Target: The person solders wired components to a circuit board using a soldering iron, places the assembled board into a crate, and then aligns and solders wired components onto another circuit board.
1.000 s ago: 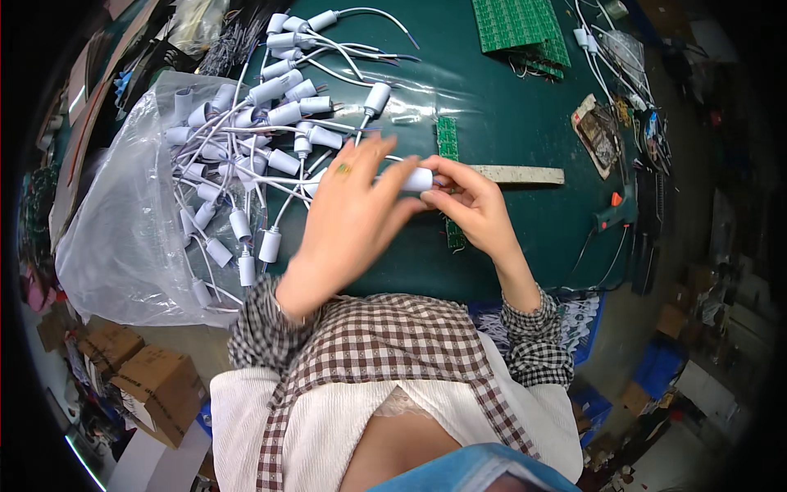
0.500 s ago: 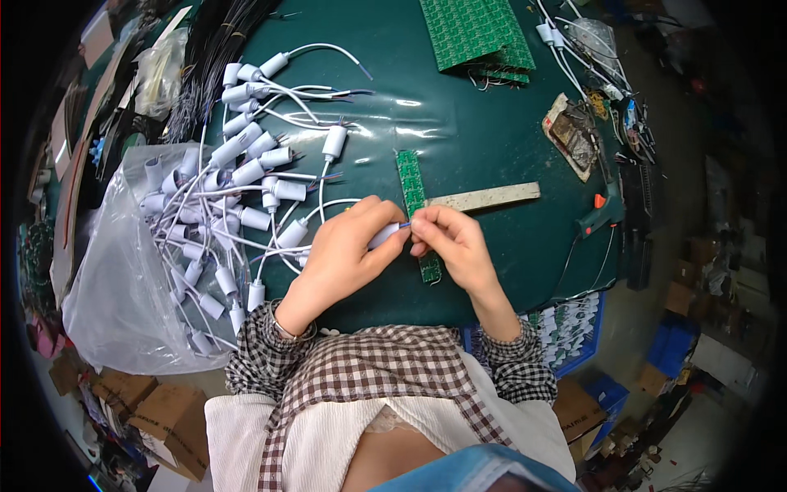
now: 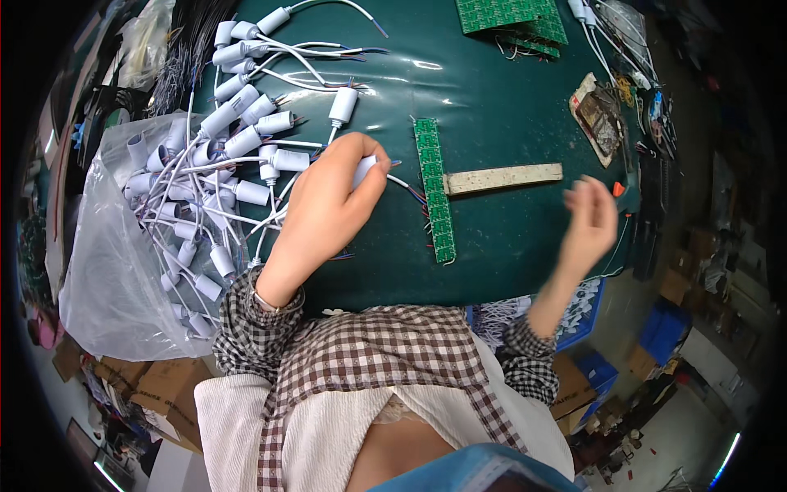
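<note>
My left hand [image 3: 328,205] grips a white cylindrical lamp holder [image 3: 366,169] with short coloured wire ends sticking out beside the fingertips. To its right lies a narrow green circuit board strip [image 3: 434,193], with coloured wire ends along its left edge. A pale flat bar [image 3: 504,178] meets the strip's right side. My right hand [image 3: 592,220], slightly blurred, is over the table's right side with its fingers apart and nothing visible in them. Just beyond its fingertips is a pistol-shaped tool with an orange trigger [image 3: 618,189], mostly hidden by the hand.
Many white lamp holders with cables [image 3: 243,143] are heaped at left, partly on a clear plastic bag [image 3: 106,287]. Green board panels [image 3: 512,20] lie at the far edge. A stained pad [image 3: 597,123] sits at right. A blue crate [image 3: 587,324] of parts stands below the table's near edge.
My right hand has let go of the wire at the lamp holder and moved right toward the pistol-shaped tool. My left hand, with the lamp holder, has shifted slightly left and away from the board strip.
</note>
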Available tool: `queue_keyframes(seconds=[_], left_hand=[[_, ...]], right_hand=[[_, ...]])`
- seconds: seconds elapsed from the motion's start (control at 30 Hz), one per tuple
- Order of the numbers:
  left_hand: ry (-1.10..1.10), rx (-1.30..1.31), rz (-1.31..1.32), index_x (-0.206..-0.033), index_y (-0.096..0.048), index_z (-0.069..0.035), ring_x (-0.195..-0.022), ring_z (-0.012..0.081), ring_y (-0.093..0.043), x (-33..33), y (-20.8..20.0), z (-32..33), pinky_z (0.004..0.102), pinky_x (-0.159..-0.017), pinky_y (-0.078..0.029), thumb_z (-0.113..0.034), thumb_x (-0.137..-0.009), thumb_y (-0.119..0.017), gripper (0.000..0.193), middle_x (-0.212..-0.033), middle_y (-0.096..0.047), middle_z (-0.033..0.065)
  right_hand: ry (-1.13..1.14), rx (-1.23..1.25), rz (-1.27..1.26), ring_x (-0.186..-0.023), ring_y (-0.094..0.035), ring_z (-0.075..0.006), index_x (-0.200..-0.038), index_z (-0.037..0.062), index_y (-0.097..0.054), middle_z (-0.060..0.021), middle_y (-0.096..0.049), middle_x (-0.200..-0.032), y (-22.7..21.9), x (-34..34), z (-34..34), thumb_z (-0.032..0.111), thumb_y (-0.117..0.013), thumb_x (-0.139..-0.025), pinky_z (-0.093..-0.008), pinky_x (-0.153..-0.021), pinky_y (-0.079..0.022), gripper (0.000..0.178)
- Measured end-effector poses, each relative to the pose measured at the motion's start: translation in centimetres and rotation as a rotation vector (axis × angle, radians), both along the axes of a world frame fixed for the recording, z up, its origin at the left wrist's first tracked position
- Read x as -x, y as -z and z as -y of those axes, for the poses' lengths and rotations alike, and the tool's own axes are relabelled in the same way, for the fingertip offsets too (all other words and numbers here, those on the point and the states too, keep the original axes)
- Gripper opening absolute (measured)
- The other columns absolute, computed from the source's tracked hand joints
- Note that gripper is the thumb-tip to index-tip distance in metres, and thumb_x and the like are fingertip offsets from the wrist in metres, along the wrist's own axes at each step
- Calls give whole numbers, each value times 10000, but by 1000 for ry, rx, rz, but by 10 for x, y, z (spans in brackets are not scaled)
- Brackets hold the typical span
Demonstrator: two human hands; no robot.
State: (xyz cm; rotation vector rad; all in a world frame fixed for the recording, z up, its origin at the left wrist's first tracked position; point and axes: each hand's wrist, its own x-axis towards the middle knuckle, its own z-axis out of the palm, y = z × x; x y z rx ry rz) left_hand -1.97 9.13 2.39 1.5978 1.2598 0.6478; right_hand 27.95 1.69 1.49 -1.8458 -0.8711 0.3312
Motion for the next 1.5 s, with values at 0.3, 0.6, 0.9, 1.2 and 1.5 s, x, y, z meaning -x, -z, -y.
queue_keyframes(seconds=[0.3, 0.6, 0.9, 1.2, 1.5], left_hand=[[7, -155, -133, -903, -553, -15, -834, 367, -591, -19, 23, -20, 433, -704, -449, -133, -840, -598, 141, -876, -589, 161], [-12, -119, -81, -899, -556, -23, -817, 358, -604, -23, 33, -31, 411, -699, -472, -118, -837, -589, 118, -879, -592, 150], [67, -128, -53, -894, -585, -5, -853, 286, -565, -19, 43, -49, 358, -755, -444, -110, -836, -601, 121, -882, -549, 134], [40, -125, 5, -880, -607, 20, -871, 239, -545, -26, 57, -47, 304, -789, -430, -90, -835, -621, 120, -893, -534, 105], [134, -206, 37, -872, -597, -17, -855, 335, -607, -28, 50, -46, 399, -727, -487, -104, -797, -607, 115, -970, -596, 132]], right_hand=[[413, 748, 53, -624, -618, -167, -1130, -49, -626, -114, -663, -826, 29, -162, 41, 591, -736, -715, -277, -572, -513, 771], [618, 570, 473, -904, -653, -229, -1138, -74, -606, -150, -682, -992, 54, -137, 33, 504, -738, -755, -332, -797, -494, 706], [-66, -319, -331, -881, -645, -265, -1216, -78, -499, -156, -593, -1035, -68, -61, 59, 91, -519, -932, -292, -668, -567, 331], [-428, -178, -532, -1045, -600, -318, -1281, -123, -429, -179, -590, -1046, -55, -4, 25, 226, -524, -948, -384, -795, -598, 492], [-407, -63, -534, -937, -634, -305, -1247, -143, -471, -173, -616, -940, -12, 48, 32, 194, -575, -910, -339, -640, -616, 488]])
